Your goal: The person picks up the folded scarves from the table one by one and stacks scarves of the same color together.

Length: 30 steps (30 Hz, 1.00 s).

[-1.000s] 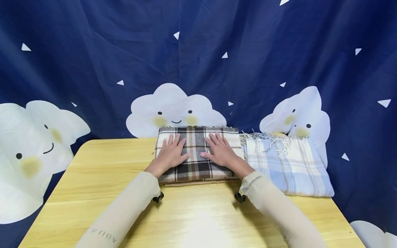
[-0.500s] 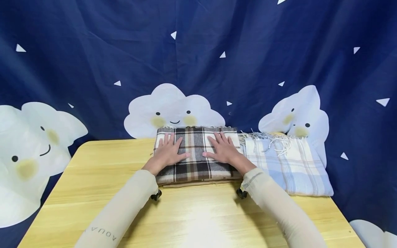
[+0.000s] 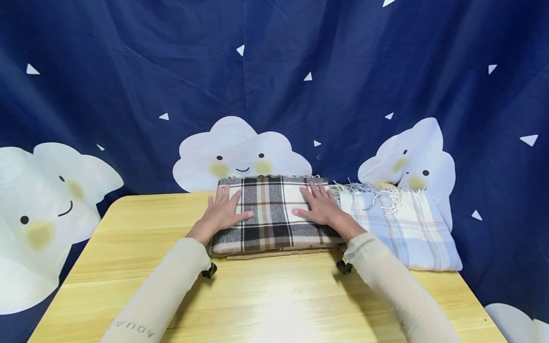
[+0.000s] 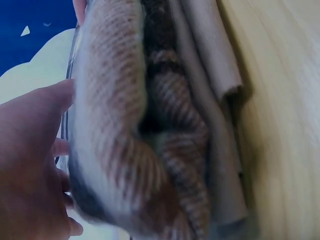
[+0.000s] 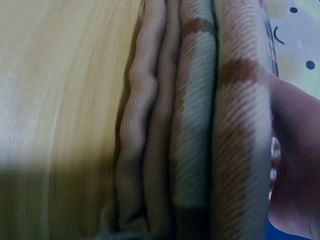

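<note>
A folded plaid scarf (image 3: 270, 214) in brown, grey and white lies near the table's back edge, with short fringe along its far side. Under it, a tan folded cloth (image 5: 140, 115) shows as thin layers along the front. My left hand (image 3: 223, 212) rests flat on the scarf's left part, fingers spread. On its right part lies my right hand (image 3: 321, 207), its fingers spread as well. In the left wrist view the scarf's folded end (image 4: 120, 125) bulges beside the thumb. Both palms are hidden from above.
A light blue and white plaid scarf (image 3: 394, 233), folded with loose fringe at its back, lies right of the brown one. The wooden table (image 3: 128, 247) ends at a blue curtain (image 3: 274, 85) printed with clouds.
Both hands have slid apart over the scarf, the left one to the left and the right one to the right. The scarves have stayed in about the same place.
</note>
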Available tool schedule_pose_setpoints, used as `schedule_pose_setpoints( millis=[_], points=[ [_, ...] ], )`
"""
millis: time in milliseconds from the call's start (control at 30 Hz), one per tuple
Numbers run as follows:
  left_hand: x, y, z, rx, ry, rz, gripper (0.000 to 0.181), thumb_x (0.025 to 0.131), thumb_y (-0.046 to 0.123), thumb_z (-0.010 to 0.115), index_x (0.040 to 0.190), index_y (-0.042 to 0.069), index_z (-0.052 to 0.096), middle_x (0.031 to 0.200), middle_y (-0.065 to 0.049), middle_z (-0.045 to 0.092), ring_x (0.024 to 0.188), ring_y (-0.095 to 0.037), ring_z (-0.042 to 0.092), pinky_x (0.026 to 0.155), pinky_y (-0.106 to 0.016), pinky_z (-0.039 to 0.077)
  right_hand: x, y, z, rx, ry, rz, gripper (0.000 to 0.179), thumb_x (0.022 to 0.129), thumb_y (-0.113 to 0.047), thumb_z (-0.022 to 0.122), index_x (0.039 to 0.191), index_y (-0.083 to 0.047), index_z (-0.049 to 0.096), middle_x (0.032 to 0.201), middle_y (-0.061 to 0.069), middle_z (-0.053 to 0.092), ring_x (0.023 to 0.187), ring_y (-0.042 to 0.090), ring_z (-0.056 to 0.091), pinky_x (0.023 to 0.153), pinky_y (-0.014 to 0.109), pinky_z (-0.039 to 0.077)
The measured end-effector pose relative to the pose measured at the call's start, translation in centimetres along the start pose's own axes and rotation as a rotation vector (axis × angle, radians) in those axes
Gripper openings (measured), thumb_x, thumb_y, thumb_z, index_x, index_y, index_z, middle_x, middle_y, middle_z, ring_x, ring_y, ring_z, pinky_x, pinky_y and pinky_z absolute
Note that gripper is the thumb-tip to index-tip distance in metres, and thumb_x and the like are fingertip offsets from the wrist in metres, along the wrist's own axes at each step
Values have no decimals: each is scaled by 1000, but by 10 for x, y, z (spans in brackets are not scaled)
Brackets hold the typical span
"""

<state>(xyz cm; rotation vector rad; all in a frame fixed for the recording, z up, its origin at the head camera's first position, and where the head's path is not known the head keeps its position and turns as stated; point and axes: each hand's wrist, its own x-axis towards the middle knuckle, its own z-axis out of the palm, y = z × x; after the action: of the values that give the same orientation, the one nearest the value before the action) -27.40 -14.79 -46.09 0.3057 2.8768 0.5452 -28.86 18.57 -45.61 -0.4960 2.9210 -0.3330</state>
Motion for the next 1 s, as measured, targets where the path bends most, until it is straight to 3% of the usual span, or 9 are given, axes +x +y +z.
schedule_pose_setpoints(
  millis=[467, 733, 1000],
  points=[
    [-12, -19, -3, -35, 19, -19, 98, 98, 69, 51, 167, 8, 16, 173, -26, -8, 161, -49, -7, 124, -74, -4, -12, 20, 0, 21, 35, -3, 90, 100, -65, 53, 167, -14, 20, 174, 23, 9, 161, 46, 6, 128, 69, 10],
    [-31, -5, -5, 63, 16, 45, 87, 103, 60, 51, 165, 5, 24, 173, -26, 1, 161, -48, -5, 126, -73, 1, -33, 6, 4, -38, 165, -144, 73, 101, -50, 61, 154, -2, 48, 168, 24, 32, 157, 46, 26, 125, 68, 25],
    [-47, 7, 3, 84, 6, 126, 79, 105, 54, 53, 165, 8, 27, 173, -24, 11, 161, -46, 6, 128, -69, 4, -52, 3, 5, -11, 144, -236, 56, 106, -37, 59, 149, -3, 55, 161, 20, 46, 151, 44, 39, 123, 60, 35]
  ],
)
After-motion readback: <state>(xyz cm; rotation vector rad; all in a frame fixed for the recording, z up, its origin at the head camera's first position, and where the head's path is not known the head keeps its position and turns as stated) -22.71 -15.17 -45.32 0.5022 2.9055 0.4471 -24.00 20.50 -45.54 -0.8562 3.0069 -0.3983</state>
